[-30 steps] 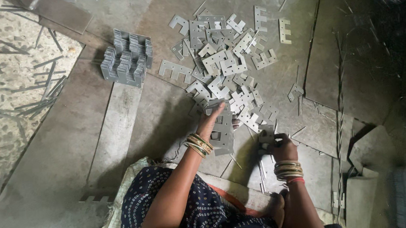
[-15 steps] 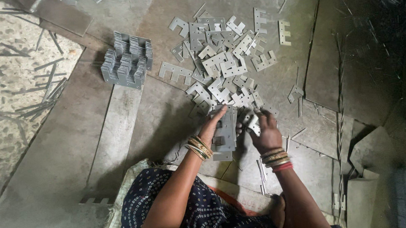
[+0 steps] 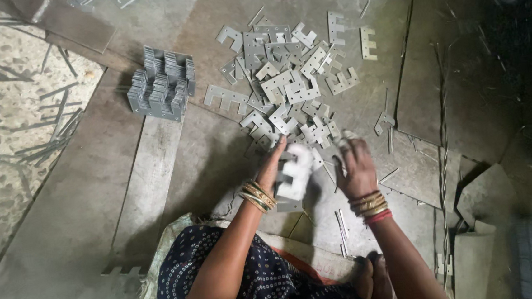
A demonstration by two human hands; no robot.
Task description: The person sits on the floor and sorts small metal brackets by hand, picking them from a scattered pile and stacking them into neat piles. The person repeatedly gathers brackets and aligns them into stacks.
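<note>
My left hand (image 3: 275, 167) rests against a small stack of flat E-shaped metal plates (image 3: 293, 177) that stands on the floor in front of me; the stack looks blurred. My right hand (image 3: 355, 168) reaches into the near edge of a loose pile of the same grey metal plates (image 3: 286, 79) and its fingers curl over one or two pieces; blur hides the exact grip. Both wrists wear gold bangles, and the right one also has a red band.
A neat block of stacked plates (image 3: 161, 85) stands at the upper left on a long metal sheet (image 3: 146, 176). Thin metal strips (image 3: 45, 121) litter the speckled floor at the left. Scrap sheet pieces (image 3: 473, 260) lie at the lower right. My knees fill the bottom.
My right hand has moved up from near my knee to the edge of the loose pile. My left hand has stayed at the small stack.
</note>
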